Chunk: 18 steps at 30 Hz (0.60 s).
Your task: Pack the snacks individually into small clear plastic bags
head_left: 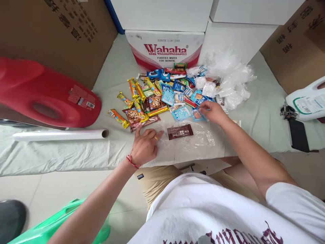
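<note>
My left hand (146, 144) rests palm down at the near edge of the snack pile, fingers stretched out. Its fingers touch the left end of a clear plastic bag (203, 135) lying flat. On that bag is a dark brown wrapped snack bar (180, 131). At the right of the pile, my right hand (215, 112) has its fingers closed on a small light-blue snack packet (197, 116). Just left of it is another light-blue packet (182, 114). Beside my left hand's fingertips lie a brown cookie packet (133, 115) and yellow-wrapped bars (118, 118).
Crumpled clear bags (231, 81) are heaped right of the snacks, before a Wahaha carton (166, 51). At left are a red jug (50, 95) and a white roll (61, 135). A white bottle (308, 101) and black phone-like object (299, 135) lie at right.
</note>
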Each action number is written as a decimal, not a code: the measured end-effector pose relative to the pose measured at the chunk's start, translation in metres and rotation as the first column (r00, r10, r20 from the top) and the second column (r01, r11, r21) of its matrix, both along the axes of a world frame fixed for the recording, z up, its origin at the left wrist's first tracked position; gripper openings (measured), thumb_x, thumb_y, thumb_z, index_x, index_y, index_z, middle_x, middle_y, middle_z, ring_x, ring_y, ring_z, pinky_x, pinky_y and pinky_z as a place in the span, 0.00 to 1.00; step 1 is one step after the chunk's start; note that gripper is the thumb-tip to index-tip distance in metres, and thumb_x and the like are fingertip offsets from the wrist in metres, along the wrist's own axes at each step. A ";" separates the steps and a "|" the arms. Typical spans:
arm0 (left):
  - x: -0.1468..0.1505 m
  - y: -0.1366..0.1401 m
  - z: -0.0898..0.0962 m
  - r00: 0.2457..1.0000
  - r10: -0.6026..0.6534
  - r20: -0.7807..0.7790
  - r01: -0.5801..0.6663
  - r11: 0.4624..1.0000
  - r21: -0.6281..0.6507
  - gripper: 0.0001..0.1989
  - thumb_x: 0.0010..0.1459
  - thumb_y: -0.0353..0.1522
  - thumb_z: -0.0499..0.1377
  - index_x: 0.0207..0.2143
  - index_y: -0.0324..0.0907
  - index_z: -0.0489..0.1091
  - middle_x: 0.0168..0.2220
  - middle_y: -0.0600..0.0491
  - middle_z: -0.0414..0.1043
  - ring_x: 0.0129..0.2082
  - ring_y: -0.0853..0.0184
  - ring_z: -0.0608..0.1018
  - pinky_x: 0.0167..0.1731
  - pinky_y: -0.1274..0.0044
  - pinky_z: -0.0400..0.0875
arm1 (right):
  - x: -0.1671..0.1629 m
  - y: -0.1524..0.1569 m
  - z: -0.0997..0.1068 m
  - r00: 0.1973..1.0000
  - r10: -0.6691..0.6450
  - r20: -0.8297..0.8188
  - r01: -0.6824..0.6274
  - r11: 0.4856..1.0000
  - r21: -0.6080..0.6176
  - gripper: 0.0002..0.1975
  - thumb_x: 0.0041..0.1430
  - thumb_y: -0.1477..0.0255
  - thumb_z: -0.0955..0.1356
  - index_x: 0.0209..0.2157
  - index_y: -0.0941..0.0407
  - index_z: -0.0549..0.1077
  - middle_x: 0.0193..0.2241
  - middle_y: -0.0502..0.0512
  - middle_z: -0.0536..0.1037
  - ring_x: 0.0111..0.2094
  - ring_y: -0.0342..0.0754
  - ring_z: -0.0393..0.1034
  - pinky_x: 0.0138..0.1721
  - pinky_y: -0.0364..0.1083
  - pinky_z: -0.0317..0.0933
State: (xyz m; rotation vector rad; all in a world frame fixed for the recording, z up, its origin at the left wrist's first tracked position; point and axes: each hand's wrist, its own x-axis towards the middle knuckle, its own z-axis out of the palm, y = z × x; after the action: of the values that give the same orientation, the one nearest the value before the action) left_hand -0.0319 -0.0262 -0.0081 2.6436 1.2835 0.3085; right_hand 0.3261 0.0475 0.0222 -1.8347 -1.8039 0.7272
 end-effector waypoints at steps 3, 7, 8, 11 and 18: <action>-0.005 -0.001 -0.002 1.000 0.010 -0.020 -0.010 0.999 -0.032 0.32 0.51 0.29 0.57 0.61 0.45 0.73 0.45 0.42 0.78 0.54 0.46 0.75 0.66 0.42 0.50 | 0.000 -0.003 0.016 0.987 -0.097 0.132 0.060 0.963 0.261 0.12 0.64 0.69 0.67 0.45 0.58 0.79 0.44 0.63 0.81 0.48 0.59 0.74 0.52 0.57 0.67; -0.016 -0.003 -0.006 0.998 -0.029 0.055 0.035 0.994 -0.108 0.29 0.57 0.38 0.60 0.62 0.49 0.71 0.49 0.43 0.76 0.57 0.48 0.73 0.67 0.45 0.49 | -0.014 -0.076 0.025 0.952 0.277 0.129 -0.303 0.906 0.295 0.21 0.67 0.57 0.69 0.57 0.51 0.75 0.55 0.62 0.77 0.58 0.61 0.70 0.60 0.61 0.65; -0.018 -0.002 -0.008 0.997 -0.026 0.076 0.036 0.992 -0.122 0.28 0.58 0.39 0.60 0.62 0.49 0.72 0.49 0.43 0.76 0.58 0.49 0.73 0.67 0.46 0.49 | -0.018 -0.099 0.020 0.904 0.395 0.162 -0.425 0.869 0.255 0.29 0.62 0.54 0.73 0.61 0.50 0.72 0.59 0.63 0.74 0.62 0.64 0.66 0.63 0.63 0.62; -0.022 0.001 -0.013 0.989 -0.019 0.146 0.041 0.988 -0.150 0.21 0.60 0.39 0.59 0.55 0.49 0.76 0.46 0.45 0.77 0.57 0.51 0.73 0.67 0.48 0.52 | -0.026 -0.155 -0.007 0.806 0.535 0.254 -0.578 0.804 0.140 0.36 0.58 0.59 0.76 0.66 0.49 0.68 0.66 0.63 0.69 0.68 0.66 0.59 0.68 0.69 0.55; -0.021 0.013 -0.014 0.929 0.051 0.365 0.038 0.972 -0.232 0.12 0.62 0.39 0.57 0.33 0.46 0.78 0.39 0.46 0.77 0.50 0.56 0.76 0.58 0.58 0.67 | -0.013 -0.134 -0.014 0.911 0.409 0.057 -0.412 0.898 0.156 0.11 0.71 0.67 0.65 0.43 0.49 0.81 0.40 0.57 0.84 0.50 0.57 0.74 0.52 0.59 0.70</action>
State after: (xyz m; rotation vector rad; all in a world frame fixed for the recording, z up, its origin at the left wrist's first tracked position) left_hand -0.0528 -0.0132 -0.0223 2.2466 1.1260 0.5847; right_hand 0.3133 -0.0863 0.0080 -1.3724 -2.2271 0.6778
